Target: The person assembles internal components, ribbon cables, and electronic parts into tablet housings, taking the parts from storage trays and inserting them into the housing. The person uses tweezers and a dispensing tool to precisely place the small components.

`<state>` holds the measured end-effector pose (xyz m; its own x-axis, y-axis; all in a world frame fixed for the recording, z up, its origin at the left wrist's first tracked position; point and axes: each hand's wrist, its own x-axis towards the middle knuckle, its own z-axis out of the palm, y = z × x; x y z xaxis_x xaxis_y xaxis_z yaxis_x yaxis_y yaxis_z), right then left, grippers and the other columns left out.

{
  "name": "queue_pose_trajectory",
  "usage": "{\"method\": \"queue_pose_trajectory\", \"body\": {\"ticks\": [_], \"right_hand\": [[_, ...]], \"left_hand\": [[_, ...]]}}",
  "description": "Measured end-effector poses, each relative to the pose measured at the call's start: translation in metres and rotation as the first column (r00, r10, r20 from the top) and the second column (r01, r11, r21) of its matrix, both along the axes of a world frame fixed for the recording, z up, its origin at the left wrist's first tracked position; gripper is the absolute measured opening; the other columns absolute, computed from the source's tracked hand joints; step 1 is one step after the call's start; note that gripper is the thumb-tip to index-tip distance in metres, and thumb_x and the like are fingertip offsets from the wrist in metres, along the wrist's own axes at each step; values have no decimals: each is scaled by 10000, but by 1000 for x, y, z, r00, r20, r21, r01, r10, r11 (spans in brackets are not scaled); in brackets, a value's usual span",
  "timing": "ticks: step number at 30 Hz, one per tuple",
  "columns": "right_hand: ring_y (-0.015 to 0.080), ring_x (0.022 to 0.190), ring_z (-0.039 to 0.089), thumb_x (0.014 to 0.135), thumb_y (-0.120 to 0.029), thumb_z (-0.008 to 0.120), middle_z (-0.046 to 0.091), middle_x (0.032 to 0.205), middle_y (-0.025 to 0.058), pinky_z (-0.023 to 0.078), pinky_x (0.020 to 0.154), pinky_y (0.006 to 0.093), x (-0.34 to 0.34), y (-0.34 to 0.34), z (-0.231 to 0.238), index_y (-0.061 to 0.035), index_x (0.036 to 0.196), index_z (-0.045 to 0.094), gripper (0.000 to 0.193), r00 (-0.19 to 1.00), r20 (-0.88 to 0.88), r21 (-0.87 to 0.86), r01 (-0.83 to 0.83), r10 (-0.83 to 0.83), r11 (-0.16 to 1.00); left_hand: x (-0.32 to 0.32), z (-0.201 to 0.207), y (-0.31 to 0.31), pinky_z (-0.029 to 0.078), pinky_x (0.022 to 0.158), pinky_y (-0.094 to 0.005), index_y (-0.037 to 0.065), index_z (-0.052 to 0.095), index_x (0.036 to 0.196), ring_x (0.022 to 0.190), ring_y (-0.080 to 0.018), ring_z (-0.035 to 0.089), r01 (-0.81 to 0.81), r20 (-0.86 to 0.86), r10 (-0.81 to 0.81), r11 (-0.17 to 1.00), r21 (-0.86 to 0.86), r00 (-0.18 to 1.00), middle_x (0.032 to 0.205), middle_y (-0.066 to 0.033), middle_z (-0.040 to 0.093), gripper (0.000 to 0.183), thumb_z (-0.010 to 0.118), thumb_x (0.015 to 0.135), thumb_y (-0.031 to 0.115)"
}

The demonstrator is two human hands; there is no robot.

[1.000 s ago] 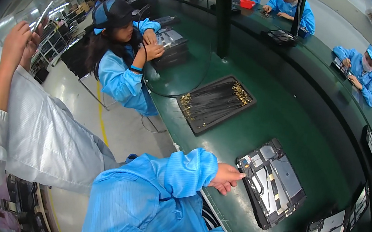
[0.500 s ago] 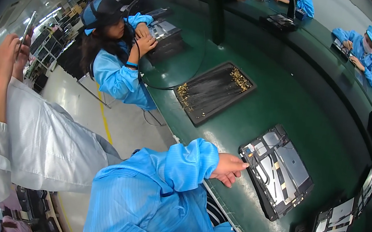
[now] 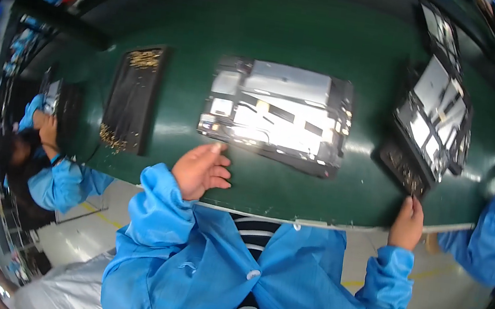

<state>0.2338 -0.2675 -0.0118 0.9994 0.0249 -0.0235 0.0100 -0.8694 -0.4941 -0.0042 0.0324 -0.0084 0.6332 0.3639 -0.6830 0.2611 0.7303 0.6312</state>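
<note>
A stack of opened flat electronic devices point(image 3: 290, 113), with silvery panels and dark frames, lies on the green bench in front of me. By its front left corner is my left hand point(image 3: 203, 170), fingers loosely bent and apart, thumb tip at or very near the edge. Nothing shows in that hand. To the right, my right hand point(image 3: 409, 221) pinches the near corner of a small dark tray point(image 3: 407, 168) with small pieces in it. The tray tilts against a second stack of opened devices point(image 3: 434, 110).
A black tray point(image 3: 133, 99) with small gold-coloured parts at both ends lies on the bench point(image 3: 188, 34) to the left. Beyond it, a co-worker in blue point(image 3: 63, 177) handles another stack. A blue sleeve point(image 3: 483, 239) shows at the far right. More devices point(image 3: 441, 33) stand back right.
My view has swung right and down, bringing my right hand and the small tray fully in. Both hands keep nearly the same places beside the devices and tray.
</note>
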Motion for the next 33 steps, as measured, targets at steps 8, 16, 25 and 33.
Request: {"method": "queue_pose_trajectory", "body": {"ticks": [8,16,25,33], "right_hand": [[194,782,528,777,-287,485,564,845,125,392,725,276,0,-14,-2,-10,906,542,310,997,6,115,78,-79,990],[72,607,452,806,-247,445,538,849,90,356,464,189,-33,4,42,-30,875,479,230,937,-347,561,183,29,807],[69,625,435,823,-218,443,499,727,13,379,549,200,-82,83,55,-28,894,469,205,31,-464,883,93,885,460],[74,516,439,794,-254,484,508,704,33,358,423,192,-68,118,39,-39,933,448,258,367,-642,766,340,673,546]], "left_hand": [[20,11,-20,464,530,-252,0,360,1111,653,-127,505,60,-209,-14,975,216,978,836,-68,472,406,428,820,275],[17,11,-44,453,608,-287,-25,400,1084,715,-200,507,173,-221,-63,833,525,973,942,-128,470,380,471,795,212],[36,49,-74,429,682,-388,74,557,887,802,-288,489,-40,-168,-556,-342,939,814,902,-115,501,278,579,610,89],[54,15,-54,410,517,-299,51,543,808,617,-218,505,-13,-186,-391,-455,890,901,706,-69,514,250,591,566,87]]}}
